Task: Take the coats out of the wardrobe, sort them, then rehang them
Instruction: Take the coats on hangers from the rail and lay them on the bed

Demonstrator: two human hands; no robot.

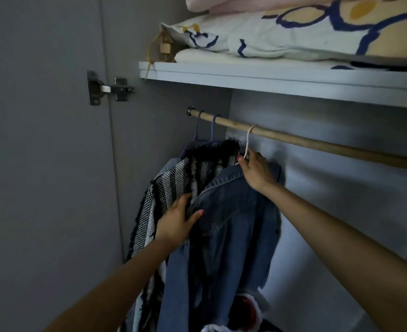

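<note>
Right hand (257,170) pinches the neck of the pale hanger (248,142), whose hook sits over the wooden rail (317,142). Left hand (177,221) grips the front edge of the denim jacket (233,224), thumb on top, fingers tucked behind the cloth. The jacket hangs mid-rail, touching the black-and-white knit coat (173,185) on its left; that coat and another garment hang on blue hangers (212,127) at the far-left rail end.

Whether this is taking off or rehanging, I cannot tell. Either way: move the hook straight up clear of the rail, and support the jacket's weight with the left hand so the collar does not slip off.

The shelf (269,80) sits close above the rail, so there is little lift room. To the right the rail is bare, with open room; the left is crowded. The door hinge (109,88) is well left.
</note>
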